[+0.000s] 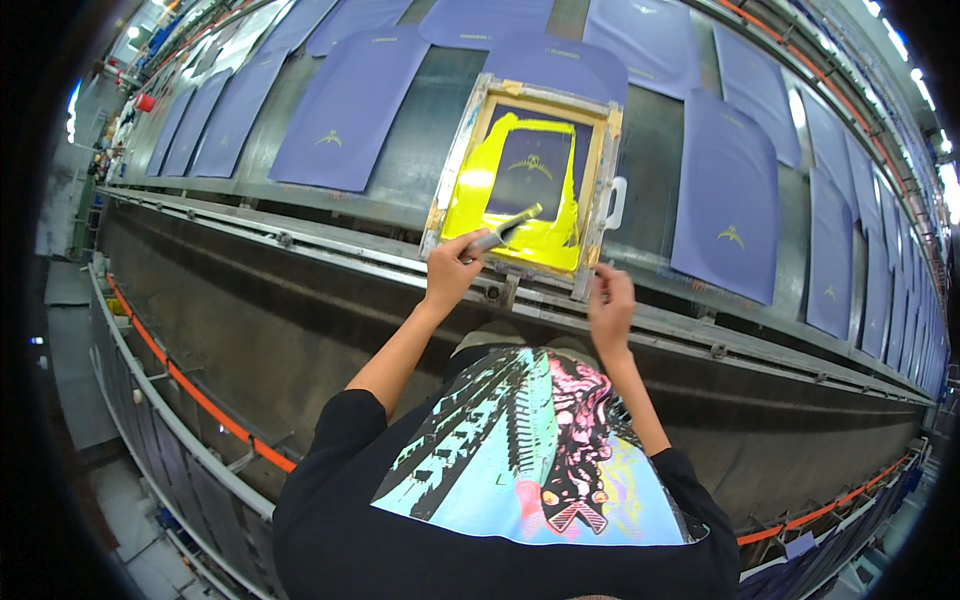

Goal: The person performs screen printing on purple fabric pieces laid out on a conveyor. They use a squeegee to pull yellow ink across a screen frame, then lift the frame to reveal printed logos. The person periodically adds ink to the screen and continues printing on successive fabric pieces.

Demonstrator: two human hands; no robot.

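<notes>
A screen-printing frame with a taped, paint-stained rim rests on a blue-purple fabric panel. Bright yellow ink coats its mesh around a dark rectangle bearing a small winged motif. My left hand is closed round the grey handle of a squeegee, whose yellow-smeared blade slants over the lower part of the mesh. Beside the frame's lower right corner is my right hand, its fingers curled; whether they grip anything is hidden. A white handle juts from the frame's right side.
More blue-purple panels lie along the long metal table, some with a yellow motif, such as the left panel and the right panel. A metal rail follows the near table edge. Behind me runs an orange-striped railing.
</notes>
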